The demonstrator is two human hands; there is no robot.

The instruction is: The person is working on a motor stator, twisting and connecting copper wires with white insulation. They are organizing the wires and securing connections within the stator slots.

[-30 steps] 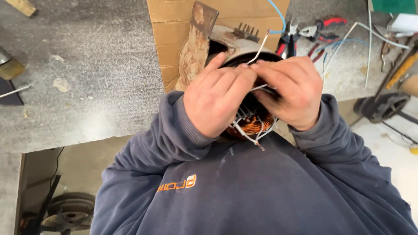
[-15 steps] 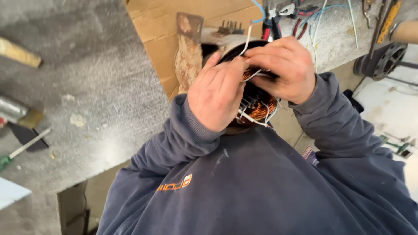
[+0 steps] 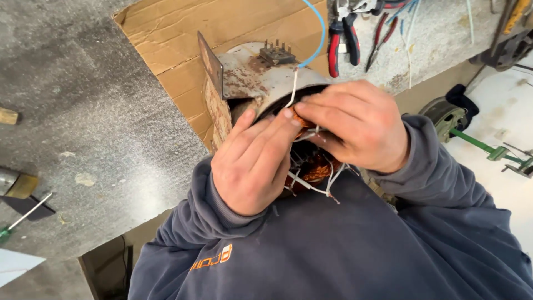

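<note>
A rusty grey motor housing lies on its side at the bench edge, its open end facing me. Copper windings and thin white wires show inside the opening. My left hand rests over the opening's lower left, fingers reaching in toward the winding. My right hand covers the upper right of the opening, fingertips pinching white wires at the rim. A white lead runs up from my fingers and joins a blue wire. Both hands' fingertips meet at the same spot.
Brown cardboard lies under the motor on the grey bench. Red-handled pliers and other tools lie at the back right. A screwdriver and a small brass-coloured piece sit at the left. Metal parts stand on the floor at the right.
The view has moved closer and shifted. Both hands stay on the winding wires at the motor's opening, with my right fingers now pinching nearer the top rim.
</note>
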